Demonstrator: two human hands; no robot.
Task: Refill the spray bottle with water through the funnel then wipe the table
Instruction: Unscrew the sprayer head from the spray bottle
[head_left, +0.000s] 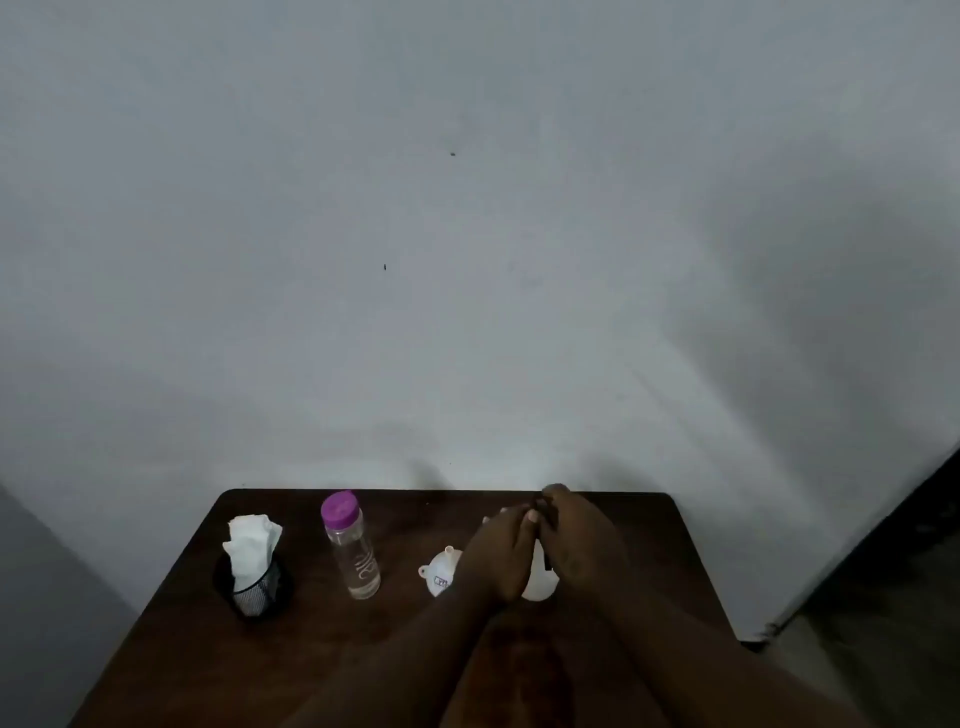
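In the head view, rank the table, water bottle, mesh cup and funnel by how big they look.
1. table, by far the largest.
2. bottle and mesh cup: about alike, so unranked.
3. funnel: smallest, though the left hand hides part.

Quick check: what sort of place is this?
Likely a plain indoor room, home or office: a dark wooden table against a bare pale wall, holding a mesh cup of tissues and a purple-capped water bottle.

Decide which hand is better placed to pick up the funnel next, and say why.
Probably left: the left hand sits right beside the funnel, while the right hand is farther off, at the spray bottle.
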